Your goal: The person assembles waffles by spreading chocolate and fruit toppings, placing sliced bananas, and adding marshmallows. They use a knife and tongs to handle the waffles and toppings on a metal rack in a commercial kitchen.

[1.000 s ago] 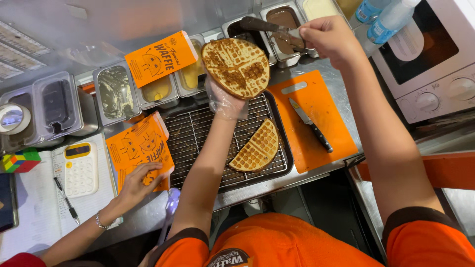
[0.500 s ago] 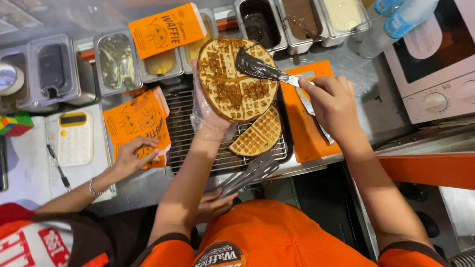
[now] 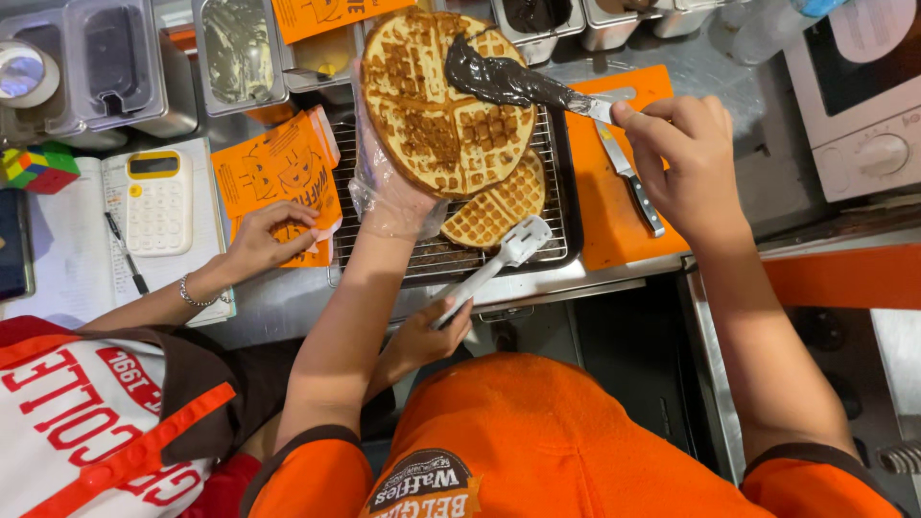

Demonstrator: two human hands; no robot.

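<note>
My left hand (image 3: 393, 197), in a clear plastic glove, holds up a round waffle (image 3: 436, 105) from beneath. In my right hand (image 3: 686, 163) is a spreading knife (image 3: 518, 84) whose blade carries dark chocolate spread and lies across the waffle's upper right. A half waffle (image 3: 499, 206) lies on the wire rack (image 3: 556, 182) under the round one.
A co-worker on the left holds white tongs (image 3: 499, 259) over the rack and touches orange paper sleeves (image 3: 278, 177). A black-handled knife (image 3: 628, 182) lies on the orange cutting board (image 3: 614, 230). Steel topping tubs (image 3: 235, 53) line the back. Calculator (image 3: 158, 201), notebook, microwave (image 3: 863, 105) at the sides.
The knife now carries chocolate spread and rests on the waffle's upper right. The co-worker's tongs have come forward over the rack near the half waffle.
</note>
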